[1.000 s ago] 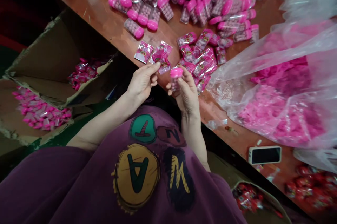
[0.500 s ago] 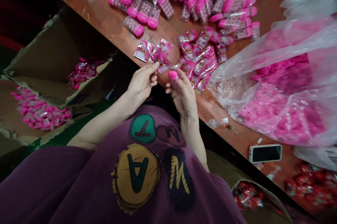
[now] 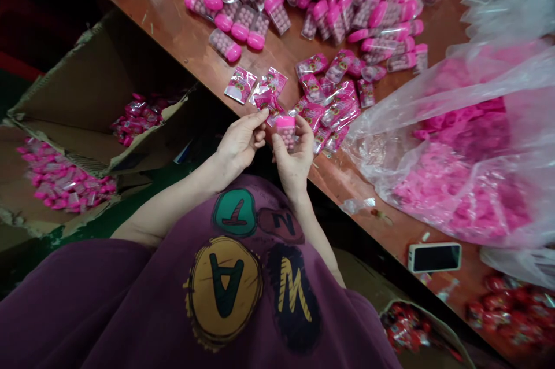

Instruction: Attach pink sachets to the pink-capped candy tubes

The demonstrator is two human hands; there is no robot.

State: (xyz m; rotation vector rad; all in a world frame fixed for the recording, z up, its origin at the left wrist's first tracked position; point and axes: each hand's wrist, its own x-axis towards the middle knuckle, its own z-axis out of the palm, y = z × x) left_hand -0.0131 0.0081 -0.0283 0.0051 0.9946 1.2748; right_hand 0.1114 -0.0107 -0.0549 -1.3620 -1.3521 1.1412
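In the head view, my right hand [image 3: 299,163] is wrapped round a small clear candy bottle [image 3: 287,136] with a pink cap and pale pink balls inside. The bottle stands about upright, cap toward the table. My left hand [image 3: 240,140] pinches a shiny pink printed sachet [image 3: 269,104] between thumb and forefinger, just left of the bottle. Flat sachets lie right behind it, among them a pink and white sachet [image 3: 240,84]. A heap of puffed pink packets [image 3: 333,103] lies just beyond my right hand.
Many pink-capped bottles [image 3: 277,13] cover the back of the table [image 3: 191,59]. On the right lie a clear bag of pink pieces [image 3: 468,178], a phone [image 3: 435,257] and red wrapped items [image 3: 514,308]. Cardboard boxes [image 3: 65,97] holding pink bottles stand below left.
The bottle in my right hand has turned, so its cap and balls now face up into view. Both hands have come closer together, and the view has shifted slightly.
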